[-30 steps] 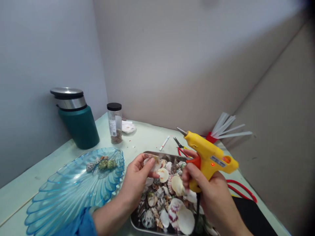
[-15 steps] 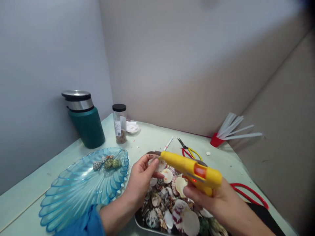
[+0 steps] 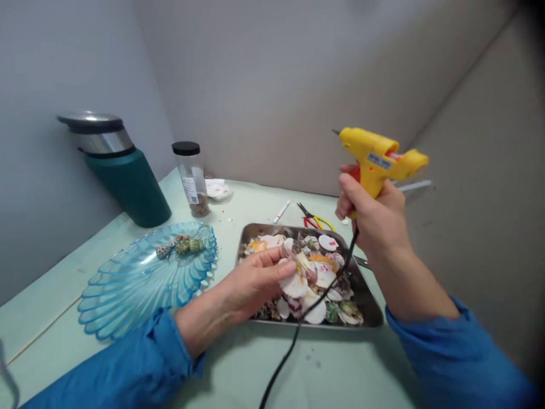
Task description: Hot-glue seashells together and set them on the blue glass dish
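Gripping a yellow glue gun (image 3: 373,154) high at right with right hand (image 3: 377,216), likely for safe clearance; pinching a white shell (image 3: 293,285) with left hand (image 3: 255,281), well apart, over the tray (image 3: 369,305).

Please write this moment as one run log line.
left hand: holds white shell over metal tray; right hand: grips yellow glue gun; blue scalloped dish: left of tray

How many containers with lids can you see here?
2: the teal bottle at the back left, and the clear jar with a black lid, just right of it. Another could be hidden behind them.
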Motion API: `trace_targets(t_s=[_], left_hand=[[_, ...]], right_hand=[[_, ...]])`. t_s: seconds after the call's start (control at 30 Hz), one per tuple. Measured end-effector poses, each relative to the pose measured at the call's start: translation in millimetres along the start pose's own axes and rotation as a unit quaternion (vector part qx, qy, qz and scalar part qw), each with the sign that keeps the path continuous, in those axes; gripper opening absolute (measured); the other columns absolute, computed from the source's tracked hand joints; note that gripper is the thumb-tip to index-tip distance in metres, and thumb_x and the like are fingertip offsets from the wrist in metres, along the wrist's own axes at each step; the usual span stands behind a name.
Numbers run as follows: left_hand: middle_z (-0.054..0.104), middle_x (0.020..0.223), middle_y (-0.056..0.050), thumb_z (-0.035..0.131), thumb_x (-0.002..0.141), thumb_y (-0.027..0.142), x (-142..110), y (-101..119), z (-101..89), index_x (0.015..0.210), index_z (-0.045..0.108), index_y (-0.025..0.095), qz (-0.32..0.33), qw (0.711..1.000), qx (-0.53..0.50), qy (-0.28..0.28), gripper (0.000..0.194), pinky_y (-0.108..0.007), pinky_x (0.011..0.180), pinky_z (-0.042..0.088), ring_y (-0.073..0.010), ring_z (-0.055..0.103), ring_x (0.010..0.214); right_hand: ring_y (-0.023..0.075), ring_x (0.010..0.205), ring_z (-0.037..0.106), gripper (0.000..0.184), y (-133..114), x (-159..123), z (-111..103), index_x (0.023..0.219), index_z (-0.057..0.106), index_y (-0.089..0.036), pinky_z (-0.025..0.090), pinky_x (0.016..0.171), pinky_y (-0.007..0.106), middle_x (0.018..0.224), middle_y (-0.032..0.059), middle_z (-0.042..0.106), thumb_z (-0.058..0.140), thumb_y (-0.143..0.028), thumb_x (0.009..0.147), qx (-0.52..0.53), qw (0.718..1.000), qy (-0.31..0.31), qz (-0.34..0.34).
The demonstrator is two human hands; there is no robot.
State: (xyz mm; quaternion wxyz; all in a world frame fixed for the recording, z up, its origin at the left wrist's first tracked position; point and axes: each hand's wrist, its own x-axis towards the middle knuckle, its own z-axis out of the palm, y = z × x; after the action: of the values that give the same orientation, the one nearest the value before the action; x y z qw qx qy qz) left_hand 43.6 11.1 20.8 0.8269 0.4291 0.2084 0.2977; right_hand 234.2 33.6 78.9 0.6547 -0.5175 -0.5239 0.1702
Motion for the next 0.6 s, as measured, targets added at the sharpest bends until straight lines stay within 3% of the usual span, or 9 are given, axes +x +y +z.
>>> trace_targets(t_s=[0.1, 0.17, 0.23, 0.33, 0.37, 0.43, 0.5, 0.6], left_hand=[[0.071, 0.083, -0.011, 0.073, 0.070, 0.036, -19, 1, 16.9, 0.078, 0.066, 0.017, -0.061, 0.996, -0.041, -0.056, 0.022, -0.041, 0.071, 0.054, -0.0254, 0.067, 0.082], [0.071, 0.077, -0.011, 0.075, 0.067, 0.037, -32, 8, 22.0, 0.074, 0.065, 0.017, -0.054, 0.996, -0.023, -0.064, 0.023, -0.041, 0.062, 0.054, -0.0274, 0.068, 0.075], [0.071, 0.076, -0.009, 0.068, 0.074, 0.030, -43, 21, 22.2, 0.077, 0.065, 0.016, -0.012, 0.999, 0.025, -0.037, 0.015, -0.029, 0.054, 0.051, -0.0216, 0.067, 0.069], [0.069, 0.071, -0.003, 0.046, 0.087, 0.016, -62, 55, 21.4, 0.082, 0.061, 0.012, 0.072, 0.991, 0.112, 0.010, 0.016, -0.017, 0.047, 0.043, -0.0108, 0.063, 0.058], [0.068, 0.071, -0.002, 0.046, 0.087, 0.014, -69, 69, 22.8, 0.081, 0.061, 0.012, 0.092, 0.984, 0.150, -0.008, 0.017, -0.016, 0.044, 0.042, -0.0113, 0.063, 0.056], [0.067, 0.069, -0.002, 0.039, 0.090, 0.011, -83, 94, 28.5, 0.080, 0.060, 0.011, 0.174, 0.963, 0.208, 0.012, 0.024, -0.013, 0.041, 0.039, -0.0131, 0.066, 0.063], [0.065, 0.070, 0.000, 0.033, 0.094, 0.012, -96, 114, 36.2, 0.081, 0.061, 0.008, 0.249, 0.932, 0.261, 0.027, 0.031, -0.011, 0.043, 0.036, -0.0140, 0.068, 0.070], [0.064, 0.075, 0.004, 0.031, 0.094, 0.018, -108, 130, 47.2, 0.089, 0.063, 0.005, 0.286, 0.895, 0.340, 0.052, 0.035, -0.009, 0.051, 0.038, -0.0205, 0.066, 0.096]], right_hand=[[0.0037, 0.051, 0.051, 0.042, -9, 12, 2, 0.113, 0.058, -0.005, 0.033, 0.053, 0.025, 0.064, -0.0044, 0.055, 0.052, -0.034, 0.083, 0.011, 0.999, 0.030, -0.004], [0.0034, 0.053, 0.053, 0.048, -12, 15, 1, 0.119, 0.054, -0.002, 0.031, 0.053, 0.027, 0.067, -0.0030, 0.059, 0.049, -0.032, 0.082, 0.028, 0.999, 0.031, -0.021], [0.0022, 0.047, 0.050, 0.048, -11, 13, -2, 0.113, 0.057, 0.001, 0.027, 0.050, 0.029, 0.057, -0.0077, 0.051, 0.041, -0.031, 0.081, 0.048, 0.996, 0.052, -0.048], [0.0006, 0.040, 0.043, 0.031, -5, 6, -3, 0.105, 0.062, -0.005, 0.029, 0.047, 0.022, 0.054, -0.0103, 0.047, 0.056, -0.023, 0.079, 0.087, 0.990, 0.036, -0.102], [0.0014, 0.036, 0.040, 0.023, -3, 3, -2, 0.098, 0.063, -0.008, 0.029, 0.042, 0.020, 0.053, -0.0102, 0.046, 0.062, -0.019, 0.077, 0.099, 0.985, 0.049, -0.132], [0.0046, 0.034, 0.040, 0.015, -3, -4, 3, 0.092, 0.064, -0.012, 0.028, 0.036, 0.021, 0.057, -0.0075, 0.048, 0.065, -0.014, 0.076, 0.112, 0.978, 0.048, -0.168], [0.0070, 0.038, 0.041, 0.016, -7, -11, 8, 0.094, 0.064, -0.015, 0.031, 0.036, 0.024, 0.063, -0.0051, 0.050, 0.065, -0.016, 0.078, 0.108, 0.980, 0.038, -0.165], [0.0087, 0.044, 0.043, 0.017, -13, -19, 15, 0.099, 0.065, -0.018, 0.033, 0.044, 0.026, 0.062, -0.0038, 0.048, 0.063, -0.024, 0.083, 0.098, 0.985, 0.016, -0.144]])
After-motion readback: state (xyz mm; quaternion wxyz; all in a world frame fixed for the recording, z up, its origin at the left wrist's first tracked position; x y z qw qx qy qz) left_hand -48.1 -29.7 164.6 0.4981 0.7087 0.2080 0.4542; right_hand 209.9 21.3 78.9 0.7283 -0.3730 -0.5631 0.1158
